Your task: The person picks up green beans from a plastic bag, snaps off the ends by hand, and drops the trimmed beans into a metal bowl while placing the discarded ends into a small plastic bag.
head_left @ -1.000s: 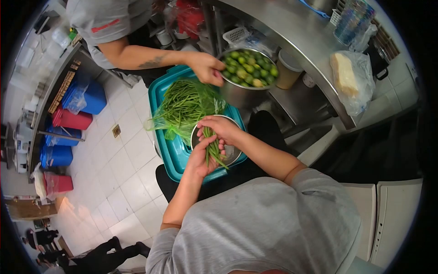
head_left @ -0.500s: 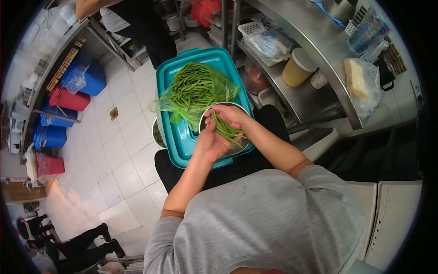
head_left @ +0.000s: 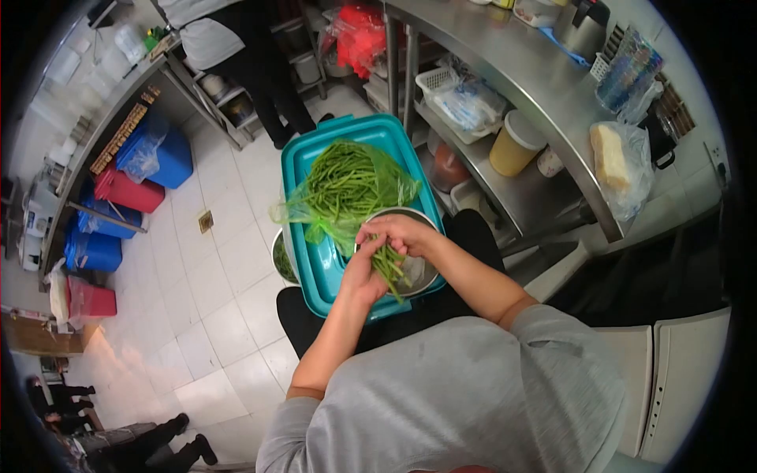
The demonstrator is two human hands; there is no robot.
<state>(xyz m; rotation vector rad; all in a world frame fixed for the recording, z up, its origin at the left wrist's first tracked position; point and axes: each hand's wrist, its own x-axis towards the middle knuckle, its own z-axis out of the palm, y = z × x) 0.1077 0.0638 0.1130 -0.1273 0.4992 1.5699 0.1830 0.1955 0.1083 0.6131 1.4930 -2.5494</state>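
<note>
A small bundle of green beans (head_left: 389,270) is gripped in my left hand (head_left: 363,273), its loose ends pointing down toward my body. My right hand (head_left: 404,232) closes over the upper ends of the same bundle, fingers bent against my left fingers. Beneath both hands sits a round metal bowl (head_left: 428,277), partly hidden by them. Just beyond, a large heap of green beans (head_left: 347,177) lies in an opened green plastic bag (head_left: 398,189). Bowl and bag rest on a teal plastic lid or tray (head_left: 296,169) across my lap.
Left of the tray, a second bowl (head_left: 277,251) holds green pieces. A steel shelf unit (head_left: 544,102) stands at right with a yellowish tub (head_left: 516,143). Blue bins (head_left: 169,146) and red ones line the left. One person (head_left: 260,71) stands ahead; others are at lower left.
The view has shifted, so the tray appears lower. My fingers have closed more over the beans, and the bundle now points more steeply downward. The person ahead shows more fully.
</note>
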